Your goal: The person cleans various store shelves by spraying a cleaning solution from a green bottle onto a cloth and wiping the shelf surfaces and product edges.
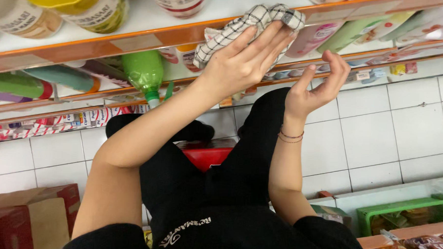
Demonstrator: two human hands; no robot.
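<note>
Left hand (243,59) flat on checked cloth (254,22), cloth's long axis along shelf edge (87,46); right hand (318,86) half-curled, empty.

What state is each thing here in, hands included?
Left hand: flat, pressing the cloth on the shelf edge.
Cloth: crumpled, pinned under the left hand.
Right hand: empty, fingers curled, off the shelf.
Green bottle: capped, lying on the lower shelf.
Cardboard box: on the floor, flaps open.
</note>
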